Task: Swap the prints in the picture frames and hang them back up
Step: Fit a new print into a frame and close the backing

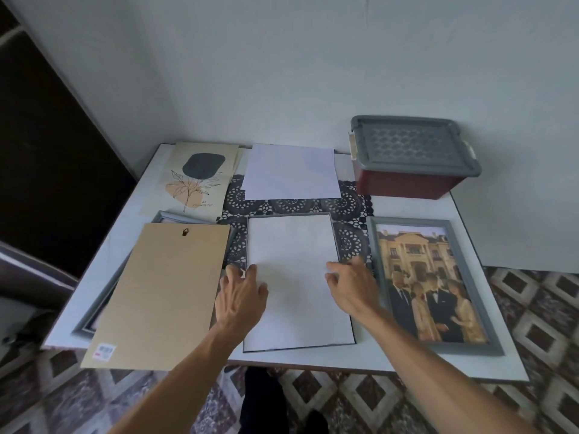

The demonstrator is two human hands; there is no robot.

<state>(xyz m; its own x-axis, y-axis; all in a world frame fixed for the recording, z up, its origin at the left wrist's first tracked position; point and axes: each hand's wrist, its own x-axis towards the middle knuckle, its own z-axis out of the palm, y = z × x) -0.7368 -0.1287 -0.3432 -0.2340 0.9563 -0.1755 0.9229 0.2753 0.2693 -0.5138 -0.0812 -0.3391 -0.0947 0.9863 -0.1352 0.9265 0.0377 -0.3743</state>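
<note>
At the middle of a white bench (313, 360), two bare hands work on a white sheet (291, 292) lying inside a dark frame (353, 333). The left hand (241, 292) is open, fingers spread, tips touching the sheet's left edge. The right hand (351, 283) has bent fingers resting at the sheet's right edge; whether it pinches the paper cannot be told.

Likely risks: uneven pressure from the two hands could buckle the sheet or seat it crooked in the frame. Just beside the left forearm, a brown backing board (159, 292) lies across a grey frame (83, 324) and overhangs the bench's near edge; a nudge from that arm could tip it to the tiled floor (344, 399). Just beside the right forearm, a framed photo (432, 283) lies close to the near edge and could be pushed.

Open room is scarce. Further back lie a botanical print (194, 180), a second white sheet (291, 172) on a black lace mat (351, 202), and a lidded storage box (413, 155) against the wall. Lifting straight up looks the safest path.
</note>
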